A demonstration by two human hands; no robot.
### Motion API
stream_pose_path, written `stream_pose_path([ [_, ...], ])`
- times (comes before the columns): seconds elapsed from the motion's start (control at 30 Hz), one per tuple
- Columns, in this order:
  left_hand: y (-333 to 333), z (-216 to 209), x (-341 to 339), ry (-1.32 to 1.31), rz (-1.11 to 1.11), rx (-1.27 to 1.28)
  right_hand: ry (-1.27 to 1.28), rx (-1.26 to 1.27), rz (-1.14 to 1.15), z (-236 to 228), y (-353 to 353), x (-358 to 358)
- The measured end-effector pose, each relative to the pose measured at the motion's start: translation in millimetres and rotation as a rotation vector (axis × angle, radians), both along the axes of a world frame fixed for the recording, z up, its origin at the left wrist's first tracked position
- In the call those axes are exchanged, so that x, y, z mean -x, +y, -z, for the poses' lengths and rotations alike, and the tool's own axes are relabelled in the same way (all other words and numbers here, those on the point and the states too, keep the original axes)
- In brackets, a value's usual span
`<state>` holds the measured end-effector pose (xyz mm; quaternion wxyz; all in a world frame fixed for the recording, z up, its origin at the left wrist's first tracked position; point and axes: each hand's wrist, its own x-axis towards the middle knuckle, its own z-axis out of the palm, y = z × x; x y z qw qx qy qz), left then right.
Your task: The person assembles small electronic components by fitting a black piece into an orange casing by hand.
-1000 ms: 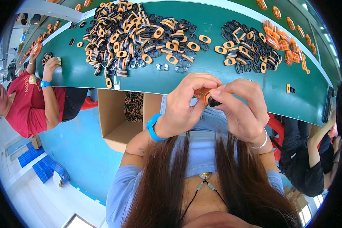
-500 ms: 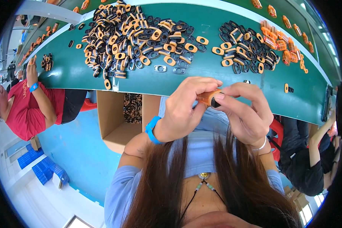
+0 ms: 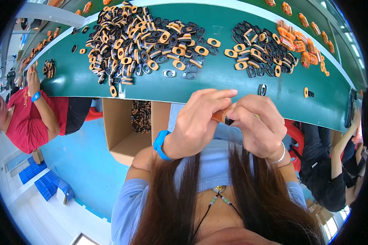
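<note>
Upper half of view is taken up by a green desk [image 3: 151, 87]. At its left end a co-worker in a red shirt [image 3: 39, 118] is seen, one hand raised, blue band worn on the wrist. Below the desk's front edge an open cardboard box [image 3: 124, 145] is placed, black and orange parts piled inside. Left and middle of the desk are covered by a large heap of black-and-orange oval rings [image 3: 126, 45]; a smaller heap [image 3: 265, 51] is spread to the right, orange bottles [image 3: 298, 43] bunched just beside it. Left hand [image 3: 198, 120] and right hand [image 3: 261, 124] are held close together near the front edge. Between them an orange piece with a black end [image 3: 219, 116] is held up: orange body grasped by left fingers, black end pinched by right fingers, exact contact partly hidden. Just beyond the right hand a single dark oval ring [image 3: 263, 90] is laid on the desk; farther right an orange ring [image 3: 306, 92] is set beside a black one [image 3: 311, 93].
</note>
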<state>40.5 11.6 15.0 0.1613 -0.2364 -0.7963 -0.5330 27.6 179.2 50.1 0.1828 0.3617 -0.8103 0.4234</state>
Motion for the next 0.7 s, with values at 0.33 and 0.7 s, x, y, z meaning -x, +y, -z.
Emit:
stream_pose_path([
  [0.33,-10,1,17,-0.867,0.338,-0.575,-0.486,0.161,-0.019,10,18,28],
  [0.7,-11,8,14,-1.026,0.432,-0.714,-0.696,0.352,-0.129,25,11,27],
])
